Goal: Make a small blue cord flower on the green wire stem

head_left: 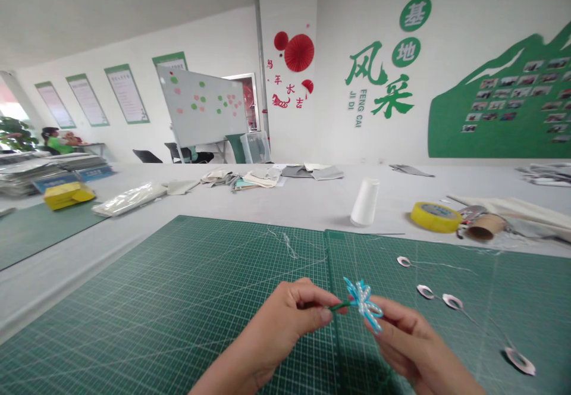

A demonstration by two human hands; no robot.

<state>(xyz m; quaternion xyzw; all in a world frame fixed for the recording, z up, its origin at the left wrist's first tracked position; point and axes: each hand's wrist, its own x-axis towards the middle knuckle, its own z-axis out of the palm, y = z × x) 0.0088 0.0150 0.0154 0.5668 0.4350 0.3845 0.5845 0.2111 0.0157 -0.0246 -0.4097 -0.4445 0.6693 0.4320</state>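
The fingers (322,315) of the left hand (285,317) pinch narrowly on a thin green wrapped stem (339,306), while those of the right hand (401,338) close on the blue-and-pearl beaded ornament (363,306) at its end. Beyond them, a whiteboard (200,106) stands at the far side of a long pale bench (276,201). A green gridded cutting mat (134,329) covers the near part of the bench, and the hands work just above it, near its centre seam. Toward the far right of the mat sit a yellow tape roll (436,217), a white thread cone (364,202) and a cardboard tube (485,226). Small pale wire loops (452,301) lie on the mat to the right of the hands. The ornament looks very light, and its narrow blue loops appear delicate and easily bent, while the beads may be fragile. The stem seems the firmest place to take hold, leaving the loops free of pressure.
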